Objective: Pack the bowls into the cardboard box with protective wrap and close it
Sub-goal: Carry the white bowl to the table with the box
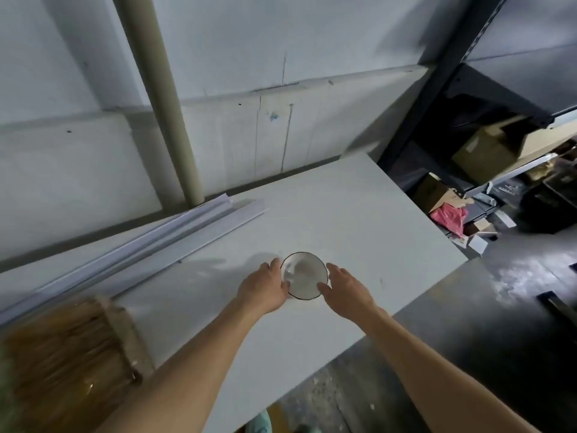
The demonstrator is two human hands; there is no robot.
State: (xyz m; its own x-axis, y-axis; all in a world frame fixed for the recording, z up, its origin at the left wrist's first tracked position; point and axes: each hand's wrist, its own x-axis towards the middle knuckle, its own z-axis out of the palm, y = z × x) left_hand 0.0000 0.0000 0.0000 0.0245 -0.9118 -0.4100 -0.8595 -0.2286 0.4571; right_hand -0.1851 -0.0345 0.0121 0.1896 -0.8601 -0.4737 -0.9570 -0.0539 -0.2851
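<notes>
A white bowl (305, 274) with a thin dark rim sits on the white table (359, 214), near its middle. My left hand (265, 287) holds the bowl's left edge, thumb over the rim. My right hand (345, 285) is at the bowl's right edge, fingers fairly straight, its thumb touching the rim. An open cardboard box (68, 354) holding brown paper padding stands at the table's near left corner, blurred.
Long white profile strips (140, 242) lie along the table's back left edge. A beige pipe (162, 98) runs up the wall. On the right a dark metal shelf (487, 126) holds cardboard boxes, with clutter on the floor below.
</notes>
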